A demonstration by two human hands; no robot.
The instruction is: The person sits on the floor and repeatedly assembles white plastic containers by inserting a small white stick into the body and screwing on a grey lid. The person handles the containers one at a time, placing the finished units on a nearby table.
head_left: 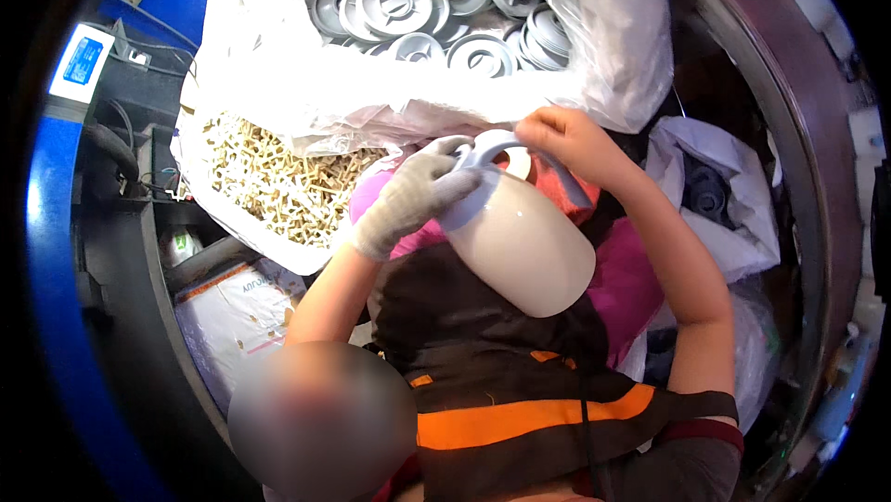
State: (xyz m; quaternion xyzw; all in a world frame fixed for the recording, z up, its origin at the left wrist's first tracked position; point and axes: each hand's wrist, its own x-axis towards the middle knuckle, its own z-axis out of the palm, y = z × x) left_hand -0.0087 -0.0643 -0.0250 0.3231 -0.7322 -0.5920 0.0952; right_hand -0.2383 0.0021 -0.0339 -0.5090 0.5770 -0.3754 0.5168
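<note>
A cream-coloured jug (529, 247) with a grey collar and a curved grey handle (568, 179) lies tilted over my lap, its rounded base towards the lower right. Wearing a pale work glove, my left hand (418, 188) closes round the grey collar at the jug's upper end. My bare right hand (574, 142) has its fingers curled in at the top of the handle; its fingertips are partly hidden. A pale round opening or ring shows between both hands. Behind the handle is something red-orange (577, 207), mostly covered.
Ahead, a large translucent bag (613, 47) holds many grey round lids (394, 3). Left of my lap, a white sack (241, 224) is full of small beige pieces (288, 182). Dark parts fill a white bag (752, 233) at right. A brown curved edge (789, 75) runs beyond it.
</note>
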